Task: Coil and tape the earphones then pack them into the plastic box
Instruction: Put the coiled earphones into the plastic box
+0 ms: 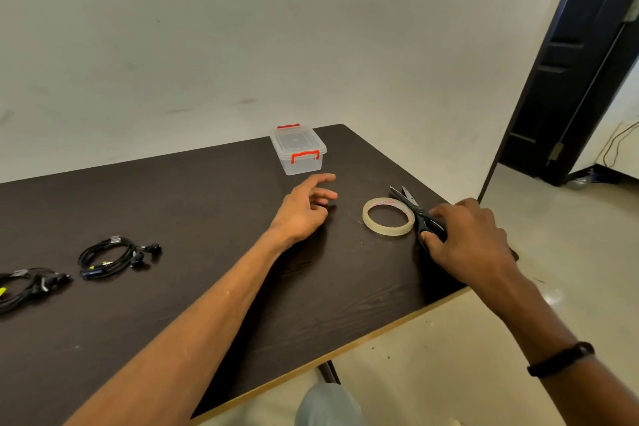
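Observation:
Two coiled black earphones lie at the table's left: one bundle [116,257] and a second [29,285] cut off by the frame edge. A clear plastic box [298,150] with red latches stands closed at the far side. My left hand [306,206] hovers just in front of the box, fingers apart, holding nothing. A roll of clear tape [388,217] lies flat to the right. Black scissors [416,211] lie partly over the roll, and my right hand [465,239] rests on their handles with fingers curled around them.
The dark wooden table [207,211] ends close to the right of the scissors and tape. Beyond it are pale floor and a dark door frame [567,79]. A white wall stands behind the table. My knee [326,405] shows below the near edge.

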Tool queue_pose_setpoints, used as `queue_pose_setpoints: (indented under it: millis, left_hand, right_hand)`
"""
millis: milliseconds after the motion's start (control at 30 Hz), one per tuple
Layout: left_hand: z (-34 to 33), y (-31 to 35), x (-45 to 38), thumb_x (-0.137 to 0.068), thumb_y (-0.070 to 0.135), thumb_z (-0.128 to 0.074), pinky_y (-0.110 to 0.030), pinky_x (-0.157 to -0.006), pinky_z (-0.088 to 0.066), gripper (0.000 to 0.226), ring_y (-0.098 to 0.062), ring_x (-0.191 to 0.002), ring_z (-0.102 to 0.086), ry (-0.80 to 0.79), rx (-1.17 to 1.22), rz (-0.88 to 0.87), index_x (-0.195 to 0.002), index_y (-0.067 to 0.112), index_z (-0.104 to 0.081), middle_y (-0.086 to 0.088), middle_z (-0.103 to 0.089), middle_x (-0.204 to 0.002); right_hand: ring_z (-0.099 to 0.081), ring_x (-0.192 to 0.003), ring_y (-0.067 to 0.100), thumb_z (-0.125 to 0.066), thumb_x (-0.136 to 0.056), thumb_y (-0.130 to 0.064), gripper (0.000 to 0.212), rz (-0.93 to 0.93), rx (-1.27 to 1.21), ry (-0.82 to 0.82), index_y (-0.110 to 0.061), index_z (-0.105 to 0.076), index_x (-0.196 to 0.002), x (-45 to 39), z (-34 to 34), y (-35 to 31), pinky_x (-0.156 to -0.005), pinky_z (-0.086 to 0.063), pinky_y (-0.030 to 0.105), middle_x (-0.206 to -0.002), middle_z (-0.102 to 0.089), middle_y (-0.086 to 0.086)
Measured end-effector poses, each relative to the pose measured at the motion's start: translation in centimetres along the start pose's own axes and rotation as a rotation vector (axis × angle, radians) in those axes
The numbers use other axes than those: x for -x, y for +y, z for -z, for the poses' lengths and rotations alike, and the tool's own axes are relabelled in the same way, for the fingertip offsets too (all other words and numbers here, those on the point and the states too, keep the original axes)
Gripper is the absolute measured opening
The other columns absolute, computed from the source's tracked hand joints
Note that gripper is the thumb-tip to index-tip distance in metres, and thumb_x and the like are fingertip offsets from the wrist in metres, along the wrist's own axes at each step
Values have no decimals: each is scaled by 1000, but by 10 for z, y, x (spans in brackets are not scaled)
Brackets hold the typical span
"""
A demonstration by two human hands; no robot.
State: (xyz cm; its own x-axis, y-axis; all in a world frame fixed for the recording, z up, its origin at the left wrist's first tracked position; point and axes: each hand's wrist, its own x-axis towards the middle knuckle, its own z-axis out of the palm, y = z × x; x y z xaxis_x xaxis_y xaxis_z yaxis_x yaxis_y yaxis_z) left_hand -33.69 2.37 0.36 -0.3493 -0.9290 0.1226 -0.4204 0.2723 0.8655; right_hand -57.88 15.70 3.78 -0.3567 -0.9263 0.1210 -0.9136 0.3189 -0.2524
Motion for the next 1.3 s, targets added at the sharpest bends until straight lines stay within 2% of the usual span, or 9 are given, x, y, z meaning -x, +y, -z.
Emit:
queue_pose_setpoints:
  millis: [133, 233, 300, 400, 500, 667, 1133, 1233, 1300]
  left_hand:
    - [-4, -1, 22, -93, 11, -69, -22, -93, -54, 25, -9, -105, -64, 172, -168, -117, -112, 27, -68, 6, -67, -110]
    - [-16, 6, 38, -95, 29, -69, -24, -86, -49, 11, -8, -96, -56, 154, -418, -240, -105, 31, -73, 8, -60, -102]
    - [-27, 11, 49, -98, 33, -63, -31, -88, -50, 22, -14, -96, -58, 105, -522, -303, -116, 27, -76, 5, -60, -101]
    - [-42, 18, 60, -102, 33, -55, -42, -92, -52, 33, -20, -99, -61, 97, -599, -323, -129, 25, -72, 1, -62, -104]
    - [-51, 25, 64, -105, 33, -51, -43, -92, -50, 37, -22, -102, -61, 104, -614, -285, -137, 24, -66, -1, -62, -108]
    - [-58, 31, 66, -106, 35, -49, -42, -92, -46, 38, -23, -103, -61, 112, -634, -254, -139, 23, -63, -3, -60, -110]
    - [-59, 38, 62, -106, 38, -52, -41, -101, -46, 42, -22, -107, -62, 71, -592, -134, -144, 23, -57, -5, -58, -121]
    - [-52, 35, 63, -104, 32, -57, -38, -99, -50, 40, -22, -107, -62, 94, -492, -91, -142, 19, -60, -5, -59, -119]
    - [-46, 31, 63, -103, 27, -59, -34, -97, -52, 37, -20, -108, -62, 131, -434, -71, -138, 19, -64, -5, -61, -118]
  right_hand:
    - [-47, -132, 27, -68, -99, -38, 35, 135, 6, 18, -26, -68, -132, 3, -6, -16, -110, -47, 54, -143, -55, 4]
    - [-46, -136, 26, -71, -96, -43, 43, 182, 0, -33, -27, -66, -136, 4, -11, -29, -113, -46, 53, -144, -55, 2]
    - [-45, -137, 25, -71, -96, -45, 47, 221, 1, -45, -28, -64, -139, 4, -15, -36, -113, -45, 51, -145, -56, 1]
    - [-45, -135, 26, -68, -99, -39, 43, 256, -19, -39, -27, -64, -140, 3, -22, -39, -112, -46, 48, -144, -60, 0]
    - [-44, -135, 24, -68, -100, -29, 38, 262, -85, -9, -25, -67, -138, 2, -27, -37, -110, -45, 45, -141, -64, -1]
    - [-43, -133, 22, -65, -102, -19, 35, 269, -142, -3, -22, -68, -137, -3, -31, -33, -111, -42, 37, -138, -65, -1]
    - [-44, -134, 23, -66, -101, -14, 32, 230, -155, -17, -22, -71, -131, -9, -32, -35, -110, -45, 39, -133, -66, 2]
    - [-47, -133, 25, -70, -98, -16, 32, 252, -129, 41, -21, -71, -130, -3, -31, -42, -110, -46, 42, -136, -66, 2]
    - [-48, -131, 24, -71, -97, -18, 30, 325, -117, 116, -19, -72, -128, 4, -29, -52, -109, -45, 38, -134, -67, 1]
